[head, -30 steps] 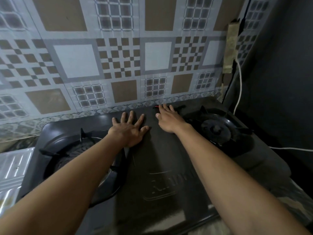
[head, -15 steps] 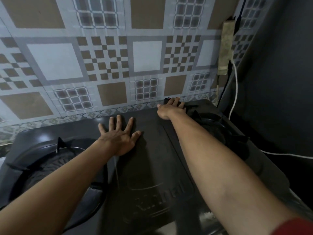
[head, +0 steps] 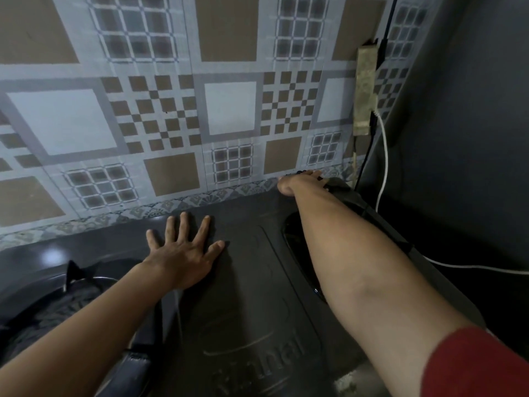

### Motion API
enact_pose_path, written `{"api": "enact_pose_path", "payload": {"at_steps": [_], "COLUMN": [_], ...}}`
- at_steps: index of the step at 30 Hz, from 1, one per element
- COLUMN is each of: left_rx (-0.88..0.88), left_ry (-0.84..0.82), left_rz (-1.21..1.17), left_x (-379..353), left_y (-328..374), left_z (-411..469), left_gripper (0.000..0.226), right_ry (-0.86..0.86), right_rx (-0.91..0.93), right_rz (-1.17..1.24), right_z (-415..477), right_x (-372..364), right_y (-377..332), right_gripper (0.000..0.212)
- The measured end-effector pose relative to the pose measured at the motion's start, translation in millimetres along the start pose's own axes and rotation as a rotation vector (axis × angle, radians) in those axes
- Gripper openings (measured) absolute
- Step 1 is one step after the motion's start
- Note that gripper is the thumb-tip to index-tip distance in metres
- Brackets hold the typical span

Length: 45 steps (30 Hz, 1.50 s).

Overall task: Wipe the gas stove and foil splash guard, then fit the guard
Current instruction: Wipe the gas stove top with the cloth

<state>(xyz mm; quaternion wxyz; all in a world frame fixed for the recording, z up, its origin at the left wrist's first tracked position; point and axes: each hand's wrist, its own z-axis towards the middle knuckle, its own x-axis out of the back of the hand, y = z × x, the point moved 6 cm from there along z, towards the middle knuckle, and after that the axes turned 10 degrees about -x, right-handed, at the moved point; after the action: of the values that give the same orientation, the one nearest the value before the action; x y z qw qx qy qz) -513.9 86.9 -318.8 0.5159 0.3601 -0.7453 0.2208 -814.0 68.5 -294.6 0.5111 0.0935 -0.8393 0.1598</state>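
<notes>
A black gas stove (head: 252, 296) fills the lower part of the head view. My left hand (head: 183, 259) lies flat on its middle panel, fingers spread and holding nothing. My right hand (head: 300, 183) reaches to the stove's back right corner, with its fingers bent over the rear edge where it meets the wall. Whether they grip anything is hidden. Behind the stove stands a tile-patterned splash panel (head: 229, 110) with vertical seams. My right forearm covers most of the right burner well (head: 294, 245).
The left burner with its pan support (head: 57, 305) sits at the lower left under my left forearm. A worn power strip (head: 363, 90) hangs in the right corner, and a white cable (head: 385, 156) runs down from it past the stove. A dark wall (head: 472, 138) closes the right side.
My right hand has slid from the stove's middle to the back right corner. My left hand has stayed flat on the panel. The view has moved closer and to the right.
</notes>
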Motion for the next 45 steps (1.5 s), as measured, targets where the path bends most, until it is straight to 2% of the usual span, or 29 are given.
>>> {"api": "enact_pose_path", "payload": {"at_steps": [3, 4, 7, 8, 10, 11, 12, 14, 16, 18, 20, 24, 27, 32, 41, 45], "left_rx": [-0.001, -0.005, -0.015, -0.013, -0.001, 0.004, 0.006, -0.001, -0.02, -0.038, -0.031, 0.003, 0.009, -0.002, -0.006, 0.002], "left_ry": [0.001, -0.002, -0.006, -0.004, 0.002, 0.004, 0.007, 0.008, -0.005, -0.019, -0.02, -0.004, -0.005, -0.001, -0.006, -0.005], "left_rz": [-0.007, -0.005, 0.007, 0.008, -0.004, -0.01, -0.009, -0.008, 0.018, 0.046, 0.03, -0.007, -0.023, -0.021, -0.019, -0.029], "left_x": [-0.8, -1.0, -2.4, -2.1, -1.3, -0.5, -0.6, -1.6, -5.6, -8.1, -6.4, -0.3, 2.0, 6.2, 4.0, 4.5], "left_y": [-1.2, -1.2, -1.3, -1.7, -2.3, -1.4, -1.3, -1.6, -4.3, -5.7, -5.0, -1.5, -0.9, 0.5, -0.6, -1.7], "left_z": [1.8, 1.7, 2.3, 2.5, 2.5, 1.9, 2.3, 3.1, 6.0, 8.5, 7.7, 2.4, -0.2, -4.1, -3.1, -2.0], "left_gripper": [0.072, 0.072, 0.071, 0.072, 0.073, 0.073, 0.073, 0.072, 0.07, 0.068, 0.069, 0.073, 0.074, 0.076, 0.076, 0.076], "right_ry": [0.008, 0.005, -0.005, -0.013, -0.021, -0.011, -0.051, -0.031, -0.003, -0.015, -0.057, -0.046, -0.059, -0.014, 0.045, 0.063], "right_rx": [-0.029, -0.071, -0.174, -0.191, -0.227, -0.25, -0.251, -0.164, -0.14, -0.183, -0.164, -0.023, 0.082, 0.166, -0.096, -0.09], "right_rz": [0.01, 0.03, -0.009, 0.02, 0.035, 0.047, 0.033, -0.004, -0.048, 0.006, -0.003, -0.006, -0.003, -0.019, 0.038, 0.007], "right_z": [21.2, 57.3, 134.6, 140.9, 108.4, 113.1, 124.9, 205.1, 188.0, 117.4, 38.1, -12.6, -51.8, -60.5, -6.9, 0.1], "right_x": [9.5, 6.2, 1.3, 2.5, 14.2, 16.5, 10.5, -14.3, -17.9, -14.7, -4.6, -19.8, -38.7, -43.9, 8.5, 15.7], "right_y": [5.9, 8.7, 30.6, 37.5, 48.2, 45.9, 43.9, 24.4, 12.9, 8.8, 3.6, -16.8, -32.0, -29.4, 10.6, 17.3], "right_gripper": [0.102, 0.106, 0.136, 0.134, 0.104, 0.095, 0.094, 0.108, 0.106, 0.101, 0.106, 0.108, 0.1, 0.083, 0.096, 0.093]}}
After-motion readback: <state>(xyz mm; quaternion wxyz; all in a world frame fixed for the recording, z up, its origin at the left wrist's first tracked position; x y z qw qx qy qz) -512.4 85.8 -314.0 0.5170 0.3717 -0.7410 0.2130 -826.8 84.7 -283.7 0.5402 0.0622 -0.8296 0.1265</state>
